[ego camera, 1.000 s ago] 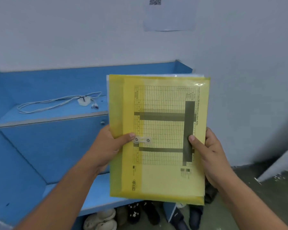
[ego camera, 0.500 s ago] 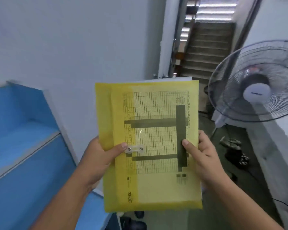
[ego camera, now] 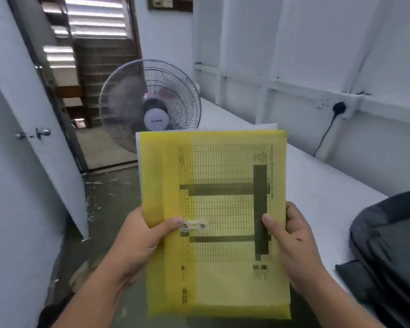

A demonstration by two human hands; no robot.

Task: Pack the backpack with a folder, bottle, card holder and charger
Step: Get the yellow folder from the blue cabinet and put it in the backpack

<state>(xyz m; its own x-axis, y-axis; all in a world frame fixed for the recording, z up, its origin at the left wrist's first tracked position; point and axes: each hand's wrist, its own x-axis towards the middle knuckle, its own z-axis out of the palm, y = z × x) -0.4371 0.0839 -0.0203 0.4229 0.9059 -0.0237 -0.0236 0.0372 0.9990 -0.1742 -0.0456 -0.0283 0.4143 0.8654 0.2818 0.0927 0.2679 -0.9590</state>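
A see-through yellow folder (ego camera: 223,209) with a printed grid sheet inside stands upright in front of me, held in both hands. My left hand (ego camera: 142,237) grips its left edge, the thumb lying beside the clear snap tab. My right hand (ego camera: 291,235) grips the right edge, thumb on the front. A dark grey backpack (ego camera: 388,245) lies on the white counter (ego camera: 317,185) at the right, apart from the folder. No bottle, card holder or charger shows.
A standing fan (ego camera: 152,102) sits straight ahead at the counter's far end. A white door (ego camera: 33,138) hangs open on the left, with a stairway beyond it. A black plug (ego camera: 339,107) and cord hang from a wall socket at right.
My view has swung right, away from the blue shelf and cable. The fan has slid left, and the backpack and counter have come into sight. Both hands keep the same hold on the folder.
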